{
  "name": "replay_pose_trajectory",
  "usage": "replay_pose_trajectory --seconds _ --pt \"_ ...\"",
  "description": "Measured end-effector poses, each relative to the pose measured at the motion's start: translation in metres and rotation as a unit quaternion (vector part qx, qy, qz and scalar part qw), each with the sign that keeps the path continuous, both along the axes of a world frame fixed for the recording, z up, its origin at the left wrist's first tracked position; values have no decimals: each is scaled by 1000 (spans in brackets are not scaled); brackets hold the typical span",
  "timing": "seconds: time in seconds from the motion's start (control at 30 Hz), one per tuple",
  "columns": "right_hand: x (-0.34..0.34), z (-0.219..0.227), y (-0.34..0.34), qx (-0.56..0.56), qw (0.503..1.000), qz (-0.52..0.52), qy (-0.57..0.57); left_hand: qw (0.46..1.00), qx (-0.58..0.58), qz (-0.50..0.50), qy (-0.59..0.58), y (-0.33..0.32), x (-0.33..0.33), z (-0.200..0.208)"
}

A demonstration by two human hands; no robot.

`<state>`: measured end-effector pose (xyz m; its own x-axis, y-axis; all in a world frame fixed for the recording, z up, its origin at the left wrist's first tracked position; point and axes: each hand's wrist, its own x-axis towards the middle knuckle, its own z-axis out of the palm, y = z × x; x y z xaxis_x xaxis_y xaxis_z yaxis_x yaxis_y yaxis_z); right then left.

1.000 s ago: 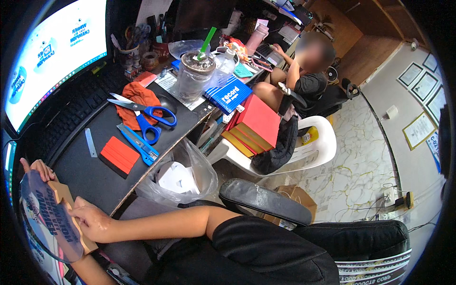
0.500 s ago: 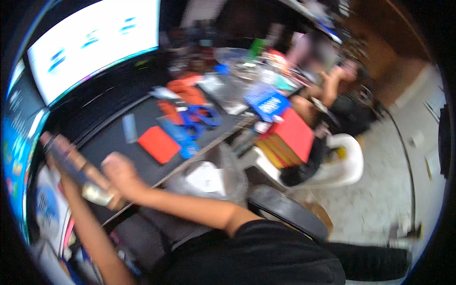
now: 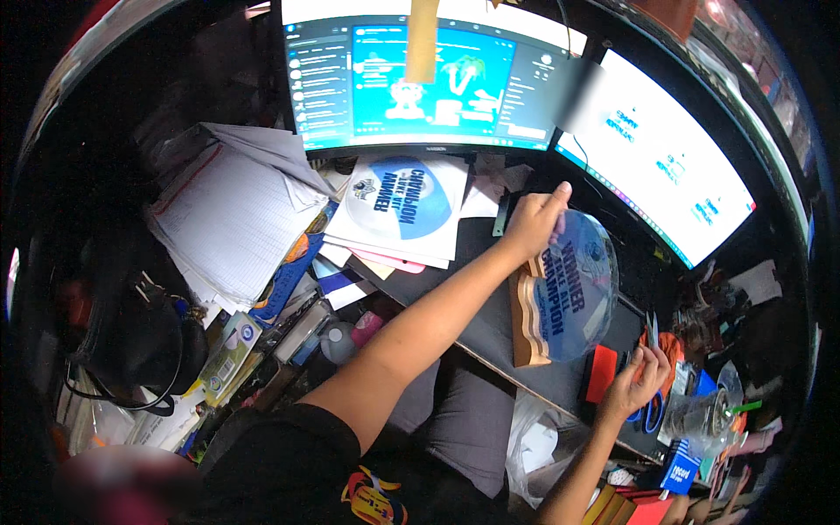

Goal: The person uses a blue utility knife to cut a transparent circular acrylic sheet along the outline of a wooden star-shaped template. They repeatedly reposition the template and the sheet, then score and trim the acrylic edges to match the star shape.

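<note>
Right hand [image 3: 639, 385] has come off the plaque and is now over at the scissors [image 3: 653, 332], fingers half curled; can't tell if it grips them or only touches. Left hand [image 3: 538, 226] still clasps the end of the clear plaque [image 3: 582, 289] by its wavy wooden base [image 3: 523, 319], now over the black desk [image 3: 486, 325], left of the red scraper [image 3: 600, 374]; contact with the desk unclear. View has swung too. Likely means the left alone steadies the plaque, right busy with the tool.
</note>
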<state>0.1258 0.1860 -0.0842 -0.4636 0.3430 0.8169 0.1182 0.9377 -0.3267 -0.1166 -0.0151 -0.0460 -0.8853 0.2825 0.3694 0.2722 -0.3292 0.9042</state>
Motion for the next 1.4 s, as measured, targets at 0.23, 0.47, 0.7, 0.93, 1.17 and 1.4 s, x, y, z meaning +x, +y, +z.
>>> replay_pose_trajectory --seconds 0.23,0.47,0.7,0.93,1.17,1.4 --pt "15 -11 43 108 985 -52 -121 997 69 -39 6 5 4 1" --pt "38 8 23 17 979 -11 -201 997 16 46 66 7 8 0" --pt "87 -17 -15 82 959 -16 -272 989 15 77 125 8 8 -1" --pt "73 -38 -16 114 961 -23 -252 982 36 86 165 5 18 13" --pt "59 -34 -31 100 965 -29 -242 927 5 85 365 0 49 45" --pt "52 -24 -49 58 965 -13 -255 877 -129 90 454 -12 114 40"
